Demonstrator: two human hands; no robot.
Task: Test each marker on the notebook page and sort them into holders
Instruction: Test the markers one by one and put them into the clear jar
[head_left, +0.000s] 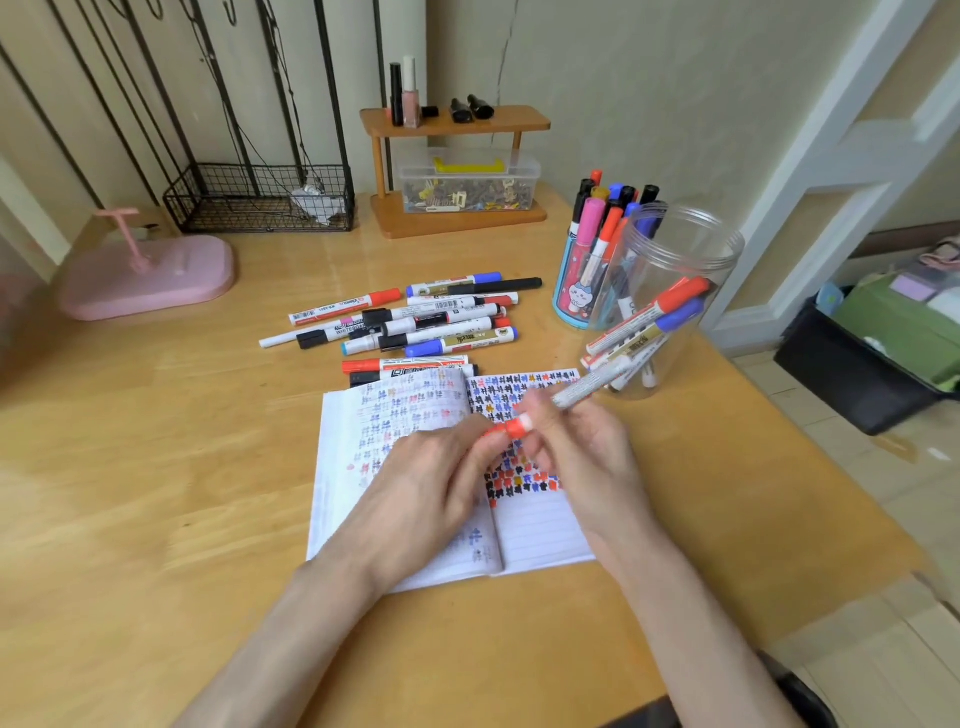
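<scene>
Over the open lined notebook (540, 525) on the pale wooden table (156, 467), the left hand (431, 483) pinches the red cap (511, 428) of a white-barrelled marker (571, 392). The right hand (576, 452), fingers curled, grips the barrel, which slants up toward the clear plastic jar (675, 291). This looks like capping or uncapping, though I cannot tell which; the next move calls for either a test stroke on the crowded page or a drop into the jar or the blue cartoon-printed cup (576, 291).

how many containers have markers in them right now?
2. A blue cartoon-print cup at the back right of the desk, packed with markers; a clear plastic jar beside it, nearer the notebook, holding a few. None looks hidden.
</scene>
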